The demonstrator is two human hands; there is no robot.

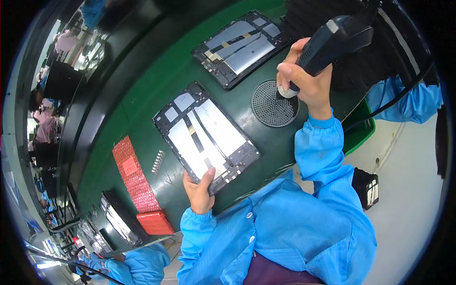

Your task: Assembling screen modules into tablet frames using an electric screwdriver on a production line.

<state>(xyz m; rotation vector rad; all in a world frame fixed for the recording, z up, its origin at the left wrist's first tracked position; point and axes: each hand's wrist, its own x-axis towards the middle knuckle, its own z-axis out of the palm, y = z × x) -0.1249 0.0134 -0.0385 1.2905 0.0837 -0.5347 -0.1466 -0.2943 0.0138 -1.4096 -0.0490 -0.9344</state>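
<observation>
My right hand (308, 80) is wrapped round a black electric screwdriver (327, 45), held tilted with its lower end over a round grey gridded dish (259, 107). Small dark pieces, too small to name, lie in the dish's right part. An opened tablet (221, 121) lies on the green bench with its silver batteries and flat cables bare. My left hand (199, 192) pinches this tablet's near edge, thumb on top. Behind it is a second opened tablet (249, 47), apart from both hands.
Red bubble wrap (135, 178) and a small strip of metal pieces (158, 161) lie to the left. Another tablet (118, 218) is at the bench's left end. A green bin (363, 128) stands at right. Co-workers' blue sleeves (403, 99) show on both sides.
</observation>
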